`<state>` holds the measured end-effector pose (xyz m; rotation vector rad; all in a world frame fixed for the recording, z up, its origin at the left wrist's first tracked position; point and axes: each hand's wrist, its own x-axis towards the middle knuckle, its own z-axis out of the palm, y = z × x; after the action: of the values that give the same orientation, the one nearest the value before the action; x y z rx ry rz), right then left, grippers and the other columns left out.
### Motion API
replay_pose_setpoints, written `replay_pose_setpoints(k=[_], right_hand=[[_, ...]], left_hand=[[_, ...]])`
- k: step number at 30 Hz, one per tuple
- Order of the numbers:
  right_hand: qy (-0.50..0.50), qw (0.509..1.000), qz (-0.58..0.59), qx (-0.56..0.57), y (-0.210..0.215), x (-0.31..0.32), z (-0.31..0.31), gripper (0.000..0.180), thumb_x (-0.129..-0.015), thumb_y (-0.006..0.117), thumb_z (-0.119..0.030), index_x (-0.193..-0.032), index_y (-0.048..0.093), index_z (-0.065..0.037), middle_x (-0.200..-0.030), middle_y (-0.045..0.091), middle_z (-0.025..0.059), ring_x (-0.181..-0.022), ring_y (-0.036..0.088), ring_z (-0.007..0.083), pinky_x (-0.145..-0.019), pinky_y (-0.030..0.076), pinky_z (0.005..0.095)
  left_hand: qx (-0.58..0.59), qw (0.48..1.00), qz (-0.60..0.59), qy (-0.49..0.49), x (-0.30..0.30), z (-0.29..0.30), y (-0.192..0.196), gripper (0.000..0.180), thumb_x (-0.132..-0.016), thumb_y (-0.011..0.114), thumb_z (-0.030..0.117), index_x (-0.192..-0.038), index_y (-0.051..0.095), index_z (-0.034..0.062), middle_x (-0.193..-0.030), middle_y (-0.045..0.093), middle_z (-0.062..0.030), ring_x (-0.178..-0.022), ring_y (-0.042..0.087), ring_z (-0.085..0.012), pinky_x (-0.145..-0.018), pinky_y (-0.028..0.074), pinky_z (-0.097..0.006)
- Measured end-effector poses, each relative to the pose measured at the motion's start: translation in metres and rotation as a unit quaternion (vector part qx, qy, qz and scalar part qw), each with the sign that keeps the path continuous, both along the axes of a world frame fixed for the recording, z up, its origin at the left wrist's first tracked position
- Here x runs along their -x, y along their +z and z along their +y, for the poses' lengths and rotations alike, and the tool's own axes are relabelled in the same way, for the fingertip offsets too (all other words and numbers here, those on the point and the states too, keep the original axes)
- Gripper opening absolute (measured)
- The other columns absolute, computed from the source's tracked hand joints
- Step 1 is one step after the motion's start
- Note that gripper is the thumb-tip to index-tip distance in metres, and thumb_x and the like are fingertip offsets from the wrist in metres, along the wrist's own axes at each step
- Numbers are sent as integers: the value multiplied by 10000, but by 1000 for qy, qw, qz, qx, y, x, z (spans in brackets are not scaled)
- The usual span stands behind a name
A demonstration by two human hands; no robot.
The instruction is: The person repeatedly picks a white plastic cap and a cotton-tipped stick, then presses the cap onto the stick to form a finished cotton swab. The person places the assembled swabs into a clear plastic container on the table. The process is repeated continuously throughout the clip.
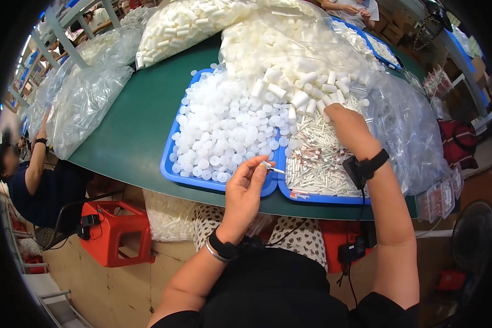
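My left hand [245, 191] pinches a thin white stick [275, 170] between thumb and fingers, above the near edge of the trays. A small whitish piece sits at the stick's end by my fingertips; its exact shape is too small to tell. My right hand [351, 130] reaches to the far side of the right tray, fingers curled at the edge of a heap of white foam-like cylinders [299, 98]. What its fingertips hold, if anything, is hidden. Beneath it, the right blue tray [333, 199] carries many thin white sticks [317, 177], some with reddish-brown bits.
Translucent discs [218, 126] fill the left blue tray [168, 158]. Clear plastic bags [407, 131] lie right of the trays, and bags of cylinders [186, 24] stand behind on the green table [120, 128]. At left are a red stool [115, 235] and a seated person [33, 177].
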<state>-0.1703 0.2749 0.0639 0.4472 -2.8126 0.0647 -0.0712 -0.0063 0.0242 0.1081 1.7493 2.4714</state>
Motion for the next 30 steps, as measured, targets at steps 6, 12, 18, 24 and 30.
replay_pose_setpoints(k=[6,12,18,24,30], right_hand=[[-37,997,16,59,12,-17,-11,113,-873,592,-66,-967,589,-5,-938,639,183,-790,654,356,-691,507,454],[9,949,-90,303,41,-91,-53,213,-870,702,-130,-1020,659,16,-823,643,152,-668,609,268,-637,485,354],[16,821,-292,491,28,-141,-89,213,-936,641,-116,-1094,665,25,-869,684,86,-715,656,148,-640,531,271],[-37,633,-441,635,8,-151,-84,273,-1014,530,-146,-1183,615,50,-894,680,73,-704,649,89,-658,568,237],[17,724,-410,555,12,-160,-93,176,-1001,543,-97,-1074,593,55,-851,664,76,-696,647,86,-631,568,243]], left_hand=[[-7,1000,2,-6,1,-2,-3,306,-1029,525,204,-1234,579,-18,-1144,669,-136,-1061,609,-160,-963,463,-296],[-66,995,12,-67,-11,-6,9,324,-1046,484,239,-1229,576,-13,-1188,646,-131,-1077,612,-167,-934,480,-295],[-51,988,56,-131,-29,3,9,311,-1051,468,231,-1220,573,-8,-1203,625,-106,-1080,582,-141,-904,486,-285],[-103,985,-29,-136,-43,-1,-2,331,-1055,454,263,-1160,577,-26,-1106,640,-114,-931,625,-152,-840,506,-290],[-115,971,-123,-170,-47,-2,-7,290,-1039,505,215,-1165,613,-23,-1012,602,-43,-833,568,-77,-758,486,-227]])
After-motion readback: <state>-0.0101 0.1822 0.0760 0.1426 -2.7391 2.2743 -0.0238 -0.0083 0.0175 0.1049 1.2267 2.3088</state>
